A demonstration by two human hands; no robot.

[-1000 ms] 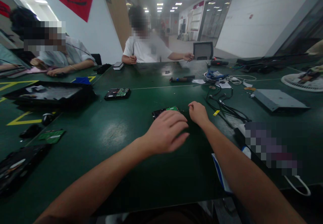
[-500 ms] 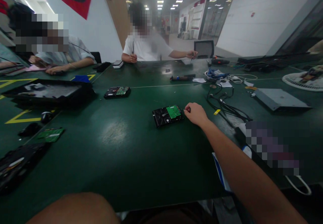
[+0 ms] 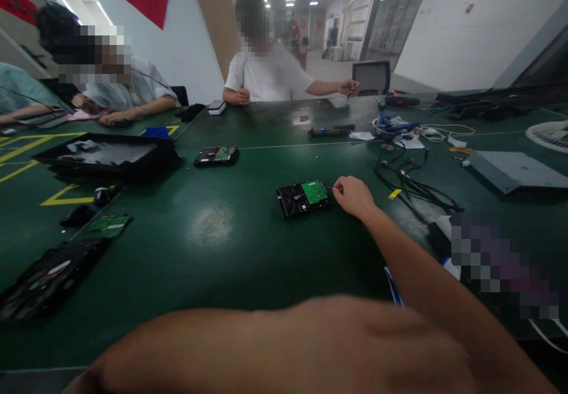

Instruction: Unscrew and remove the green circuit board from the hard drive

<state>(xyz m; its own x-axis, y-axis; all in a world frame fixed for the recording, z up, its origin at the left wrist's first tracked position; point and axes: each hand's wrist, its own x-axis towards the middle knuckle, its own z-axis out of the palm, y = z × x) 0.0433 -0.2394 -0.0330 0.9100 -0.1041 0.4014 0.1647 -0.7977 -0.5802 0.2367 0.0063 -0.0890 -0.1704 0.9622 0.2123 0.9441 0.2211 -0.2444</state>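
A black hard drive [image 3: 293,201] with a green circuit board [image 3: 315,191] lies flat on the green table [image 3: 248,258]. At its right end is my right hand [image 3: 355,196], thumb and fingers pinched together; whatever sits between the fingertips is too small to name. Whether they touch the drive is unclear. Across the bottom foreground stretches my left forearm, with my left hand [image 3: 381,341] smeared by motion above the table's near edge, over my right forearm. Its fingers are blurred.
Another hard drive [image 3: 216,156] lies farther back. To the left are a black tray [image 3: 110,151], a loose green circuit board [image 3: 107,226] and a dark drive-like part [image 3: 53,275]. Black cables [image 3: 412,184] and a grey metal box [image 3: 517,169] occupy the right. Co-workers sit opposite.
My left arm and hand have swept in from the lower left across the foreground. The view has shifted slightly; my right hand stays at the drive's right end.
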